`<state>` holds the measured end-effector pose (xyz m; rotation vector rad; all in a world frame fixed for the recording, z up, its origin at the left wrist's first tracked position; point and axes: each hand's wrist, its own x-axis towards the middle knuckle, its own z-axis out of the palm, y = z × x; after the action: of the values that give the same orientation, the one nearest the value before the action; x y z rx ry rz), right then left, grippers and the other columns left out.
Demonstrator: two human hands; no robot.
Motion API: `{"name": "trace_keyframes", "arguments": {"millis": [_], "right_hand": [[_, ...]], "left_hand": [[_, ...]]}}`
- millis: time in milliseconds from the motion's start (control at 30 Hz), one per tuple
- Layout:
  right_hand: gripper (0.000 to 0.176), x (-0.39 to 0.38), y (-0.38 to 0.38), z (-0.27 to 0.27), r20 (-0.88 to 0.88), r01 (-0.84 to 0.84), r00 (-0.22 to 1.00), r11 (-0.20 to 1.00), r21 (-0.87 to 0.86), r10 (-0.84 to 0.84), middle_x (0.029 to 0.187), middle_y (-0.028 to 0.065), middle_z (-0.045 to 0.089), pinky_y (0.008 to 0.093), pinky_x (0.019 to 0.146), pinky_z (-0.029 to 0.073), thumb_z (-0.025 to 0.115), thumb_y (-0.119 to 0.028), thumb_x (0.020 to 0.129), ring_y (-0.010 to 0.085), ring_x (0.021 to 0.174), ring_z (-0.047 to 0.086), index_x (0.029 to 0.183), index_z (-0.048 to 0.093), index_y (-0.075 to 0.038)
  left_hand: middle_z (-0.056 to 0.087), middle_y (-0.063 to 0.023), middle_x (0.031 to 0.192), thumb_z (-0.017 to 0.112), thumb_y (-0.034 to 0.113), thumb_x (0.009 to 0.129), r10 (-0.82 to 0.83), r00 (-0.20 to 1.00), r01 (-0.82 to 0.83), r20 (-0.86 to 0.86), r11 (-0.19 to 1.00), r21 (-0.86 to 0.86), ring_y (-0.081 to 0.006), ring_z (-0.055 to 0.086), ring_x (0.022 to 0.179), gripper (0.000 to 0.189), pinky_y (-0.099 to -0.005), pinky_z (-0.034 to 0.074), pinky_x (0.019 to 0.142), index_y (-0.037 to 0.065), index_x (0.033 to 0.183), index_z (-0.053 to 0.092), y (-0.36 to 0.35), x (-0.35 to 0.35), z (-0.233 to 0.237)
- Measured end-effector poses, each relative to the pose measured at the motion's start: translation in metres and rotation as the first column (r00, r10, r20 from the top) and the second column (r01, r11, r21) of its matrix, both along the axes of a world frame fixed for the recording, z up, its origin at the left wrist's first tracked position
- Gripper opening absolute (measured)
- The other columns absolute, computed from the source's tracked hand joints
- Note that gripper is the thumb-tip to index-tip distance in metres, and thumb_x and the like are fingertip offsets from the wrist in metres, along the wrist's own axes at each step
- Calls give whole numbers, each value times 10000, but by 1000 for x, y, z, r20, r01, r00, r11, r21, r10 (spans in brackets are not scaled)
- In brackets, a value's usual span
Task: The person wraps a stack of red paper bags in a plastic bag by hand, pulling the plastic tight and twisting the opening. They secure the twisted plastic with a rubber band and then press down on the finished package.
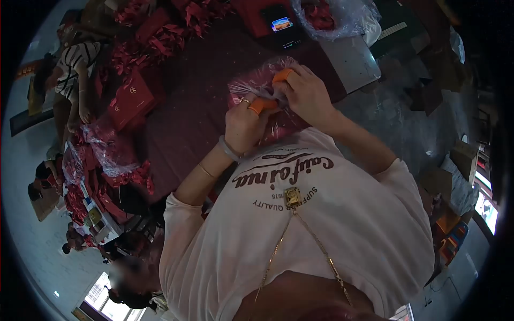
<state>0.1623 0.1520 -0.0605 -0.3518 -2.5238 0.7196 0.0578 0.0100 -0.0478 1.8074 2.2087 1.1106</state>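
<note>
A clear plastic bag (270, 69) with something red in it lies at the table's edge, right in front of my chest. My left hand (246, 123) is closed on the bag's bunched plastic, its fingers bent inward; an orange finger cover (261, 106) shows on it. From the other side my right hand (308, 96) pinches the same gathered plastic, also wearing an orange finger cover (282, 75). The two hands nearly meet over the bag. My fingertips are partly hidden, and what exactly the bag holds cannot be made out.
A dark red cloth (184, 101) covers the table. Red gift boxes (134, 101) and red paper strips (163, 45) lie to the left. A phone (281, 27) with a lit screen and another plastic bag (342, 18) are at the far side. A person in a striped top (77, 56) stands left.
</note>
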Motion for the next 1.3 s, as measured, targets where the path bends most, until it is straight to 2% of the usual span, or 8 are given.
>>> {"name": "trace_keyframes", "arguments": {"millis": [133,367,633,833,1000,1067,1233,1300], "right_hand": [[138,3,-7,-4,107,79,992,996,-43,-74,948,111,546,379,627,481,594,-160,814,301,778,572,923,575,-78],[177,0,-12,-8,336,132,935,990,-45,-110,991,118,537,392,542,484,593,-205,819,319,712,598,935,559,-77],[134,-1,-7,-58,1,2,1000,999,-53,-2,955,81,544,354,487,473,618,-109,781,264,607,590,902,571,-76],[115,4,-3,-29,-56,32,998,998,-48,-35,878,51,561,311,514,484,634,-146,739,227,674,586,829,582,-98],[105,6,3,-12,-131,114,987,980,165,-93,868,10,572,339,664,410,629,-155,720,203,731,537,822,608,-143],[70,5,7,-7,-144,159,981,959,235,-127,862,-18,570,356,733,321,605,-158,750,196,764,504,816,619,-178],[54,2,7,-8,8,146,989,982,121,-148,854,1,576,359,729,334,607,-160,759,209,777,510,808,624,-143],[54,2,10,-5,41,146,988,988,57,-148,853,9,579,360,730,334,609,-163,762,213,784,512,801,625,-130]], "left_hand": [[544,-42,779,666,128,742,25,998,-28,-57,998,-58,-194,566,565,68,-309,468,489,128,811,673,1,3,1],[595,-62,838,673,116,757,55,985,-32,166,990,-137,-232,601,628,96,-312,477,521,102,844,635,2,0,-11],[615,-59,889,680,111,747,20,949,-4,315,999,-50,-240,631,712,144,-324,505,588,106,882,629,-2,-7,-46],[630,-58,898,672,96,754,-36,971,52,234,997,-64,-230,634,699,150,-298,508,599,118,901,651,-6,-6,-35],[613,-14,871,638,27,668,-119,961,126,-249,992,12,-180,586,594,225,-288,484,505,144,860,651,-4,-12,-11],[608,-10,859,628,22,657,-114,969,126,-221,991,39,-170,570,569,231,-282,473,488,139,854,649,1,-14,-6],[588,-33,839,619,25,655,-60,997,61,-53,998,25,-175,550,530,224,-280,457,467,119,856,645,-6,-13,-8],[575,-37,804,639,25,667,-82,991,80,-108,997,-23,-194,559,545,195,-292,465,478,111,842,646,-9,-13,2]]}}
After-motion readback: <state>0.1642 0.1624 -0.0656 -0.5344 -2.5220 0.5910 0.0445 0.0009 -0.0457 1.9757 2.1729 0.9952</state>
